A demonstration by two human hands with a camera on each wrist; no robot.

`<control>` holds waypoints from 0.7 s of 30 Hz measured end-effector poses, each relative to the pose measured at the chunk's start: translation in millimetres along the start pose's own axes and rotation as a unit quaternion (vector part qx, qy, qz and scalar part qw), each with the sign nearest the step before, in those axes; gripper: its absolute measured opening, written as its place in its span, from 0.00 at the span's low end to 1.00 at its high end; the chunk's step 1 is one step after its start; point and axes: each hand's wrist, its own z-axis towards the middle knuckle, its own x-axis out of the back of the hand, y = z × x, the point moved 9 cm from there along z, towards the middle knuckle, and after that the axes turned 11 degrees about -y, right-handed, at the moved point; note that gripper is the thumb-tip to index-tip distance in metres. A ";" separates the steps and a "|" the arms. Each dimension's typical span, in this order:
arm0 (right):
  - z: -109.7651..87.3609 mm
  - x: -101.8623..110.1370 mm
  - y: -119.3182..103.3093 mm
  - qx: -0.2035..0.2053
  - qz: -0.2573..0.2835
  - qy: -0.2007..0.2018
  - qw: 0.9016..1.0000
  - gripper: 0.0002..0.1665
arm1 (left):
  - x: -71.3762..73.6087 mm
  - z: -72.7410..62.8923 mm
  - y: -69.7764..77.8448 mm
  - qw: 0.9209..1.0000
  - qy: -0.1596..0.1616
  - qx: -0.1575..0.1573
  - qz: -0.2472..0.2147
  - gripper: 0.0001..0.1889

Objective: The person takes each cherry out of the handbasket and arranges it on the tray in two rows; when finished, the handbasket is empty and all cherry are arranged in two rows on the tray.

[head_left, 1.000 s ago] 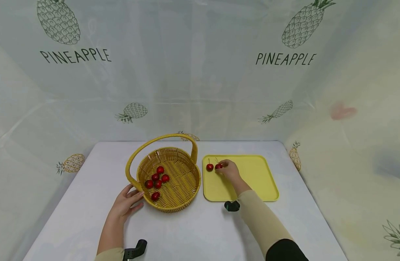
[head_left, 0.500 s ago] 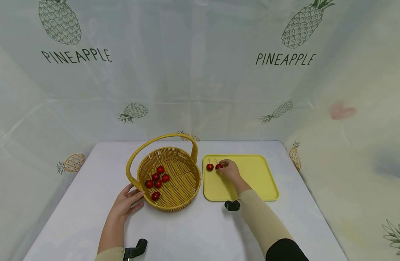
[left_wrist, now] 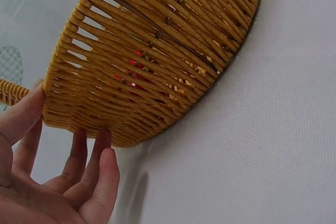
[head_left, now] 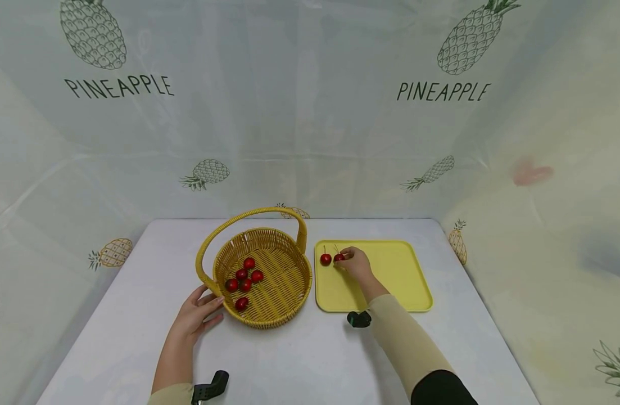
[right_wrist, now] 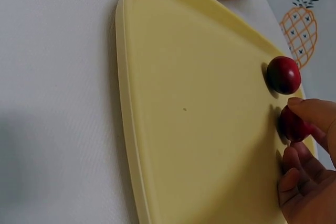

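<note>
In the head view my left hand (head_left: 194,316) is at the left side of a yellow wicker basket (head_left: 284,315), near the foot of its tall handle. In the left wrist view the thumb meets the basket's rim, and loosely extended fingers (left_wrist: 79,153) lie against the outer wall. Several red cherries (head_left: 257,276) lie inside the basket, mostly on its left. My right hand (head_left: 357,264) pinches a cherry (right_wrist: 293,124) between thumb and fingers, low over a yellow tray (head_left: 390,275). Just left of it, a second cherry (head_left: 325,259) with an upright stem sits on the tray.
Basket and tray stand side by side on a white table (head_left: 289,365), a narrow gap between them. The basket's arched handle (head_left: 249,212) rises above its rim. Behind the table hangs a pineapple-print curtain (head_left: 310,124).
</note>
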 end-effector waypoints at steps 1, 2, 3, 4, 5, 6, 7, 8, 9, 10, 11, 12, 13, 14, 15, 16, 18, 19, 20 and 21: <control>-0.1 0.3 -0.1 0.000 0.000 0.001 1.000 0.21 | -0.1 -0.1 0.0 1.000 0.000 0.000 0.001 0.42; -0.4 0.6 -0.5 0.002 -0.002 0.001 1.000 0.21 | -0.2 -0.1 0.0 1.000 0.000 0.000 0.001 0.42; -0.6 0.7 -0.6 0.003 -0.001 0.002 1.000 0.21 | -0.1 0.0 0.0 1.000 0.000 0.000 0.001 0.41; -0.7 0.7 -0.6 0.003 -0.001 0.003 1.000 0.21 | -0.1 0.0 0.0 1.000 0.000 0.000 0.001 0.41; -0.7 0.8 -0.6 0.003 -0.002 0.004 1.000 0.21 | -0.2 0.2 0.0 1.000 -0.001 0.000 0.001 0.41; -0.6 0.7 -0.6 0.004 -0.003 0.004 1.000 0.21 | -0.2 0.3 0.0 1.000 -0.002 -0.001 0.001 0.41; -0.6 0.6 -0.8 0.005 -0.004 0.004 1.000 0.21 | -0.1 0.5 0.0 1.000 -0.003 -0.001 0.001 0.41; -0.4 0.4 -0.8 0.004 -0.004 0.003 1.000 0.21 | 0.0 0.6 0.0 1.000 -0.003 -0.001 0.000 0.41; -0.3 0.2 -0.3 0.002 -0.002 0.003 1.000 0.21 | 0.1 0.7 0.0 1.000 -0.003 -0.001 -0.001 0.41; -0.2 0.2 -0.1 0.002 -0.001 0.002 1.000 0.21 | 0.2 0.9 0.0 1.000 -0.004 -0.001 -0.001 0.41; -0.1 0.2 0.2 0.002 0.001 0.001 1.000 0.21 | 0.3 1.1 0.1 1.000 -0.004 -0.002 -0.001 0.41; -0.2 0.2 0.3 0.003 0.005 -0.002 1.000 0.21 | 0.4 1.2 0.2 1.000 -0.004 -0.002 -0.001 0.41; -0.5 0.3 0.2 0.004 0.008 -0.004 1.000 0.21 | 0.5 1.4 0.2 1.000 -0.004 -0.002 -0.001 0.41; -0.7 0.4 0.5 0.005 0.011 -0.005 1.000 0.21 | 0.6 1.5 0.2 1.000 -0.004 -0.002 0.000 0.41; -1.0 0.7 0.5 0.006 0.015 -0.008 1.000 0.21 | 0.7 1.6 0.2 1.000 -0.004 -0.002 0.000 0.41; -1.6 1.6 -1.2 0.016 0.014 -0.007 1.000 0.21 | 0.8 1.7 0.1 1.000 -0.004 -0.002 0.000 0.41; -1.6 1.8 -1.7 0.019 0.017 -0.013 1.000 0.21 | 1.0 1.7 -0.2 1.000 -0.003 -0.001 0.000 0.42; -1.4 2.0 -2.6 0.023 0.014 -0.015 1.000 0.21 | 1.0 1.7 -0.5 1.000 -0.003 -0.001 0.000 0.42; -1.4 1.8 -2.9 0.023 0.014 -0.018 0.999 0.22 | 1.1 1.6 -0.8 1.000 -0.003 0.000 0.000 0.42; -1.5 1.7 -3.6 0.024 0.012 -0.021 0.999 0.22 | 1.2 1.5 -1.0 1.000 -0.002 0.000 0.000 0.42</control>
